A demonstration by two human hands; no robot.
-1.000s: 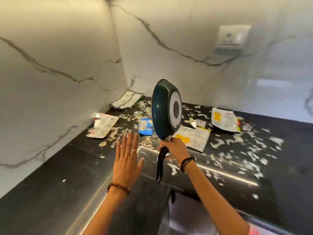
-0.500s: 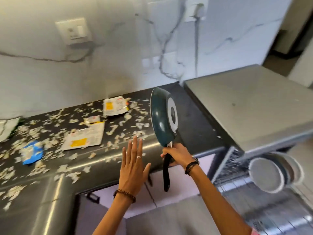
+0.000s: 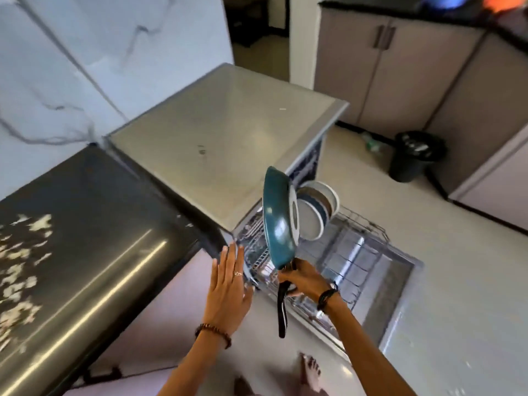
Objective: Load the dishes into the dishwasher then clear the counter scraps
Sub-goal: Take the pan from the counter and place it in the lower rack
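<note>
Plates racked, our right hand [image 3: 301, 278] gripping the teal round frying pan [image 3: 278, 221] over the pulled-out wire dishwasher rack [image 3: 358, 224], left hand [image 3: 228, 292] released; white paper scraps [image 3: 21, 252] remain at the dark counter's left edge.

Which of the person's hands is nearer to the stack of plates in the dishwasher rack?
Right. The right hand grips the frying pan handle just below the plates; the left hand is open, farther off toward the counter.
</note>
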